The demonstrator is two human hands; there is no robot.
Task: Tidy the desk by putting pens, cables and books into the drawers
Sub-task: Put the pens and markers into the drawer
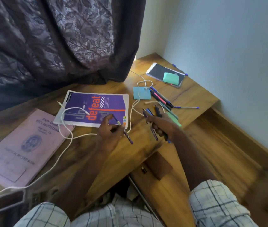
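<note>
Nearest, at the bottom edge: checked shorts [216, 202]. Below the right fingers, a drawer front [159, 166] with a brown handle; open or closed, cannot tell.

Left hand [109, 130]: fingers pinching one purple pen [127, 136] above the desk [139, 140], close to its front edge. Right hand [161, 126]: fingers wrapped round a bundle of pens [153, 133], tips fanned forward.

Stage, as judged: early, midway through gathering pens. Nothing visible inside any drawer; books, cable and several pens left to stow.

Well left of the left fingers: pink book [20, 148]. Just beyond those fingers: purple book [97, 108]. Across both books and passing just beside the left fingers: white cable [67, 133], with a further loop across the blue pad [145, 95].

Touching the far side of the right hand: green pad [175, 120]. Just beyond the right fingers: loose pens [161, 98]; to their right, a lone pen [186, 107]. Well beyond: dark folder [159, 71] bearing a mint pad [171, 78], with a far pen [186, 74] behind it.

Surface: wood-grain desk fitted into a corner, with a lower wooden ledge to the right of the right fingers. Room: dark patterned curtain [56, 38] far left of the fingers, pale wall [228, 46] far right.
</note>
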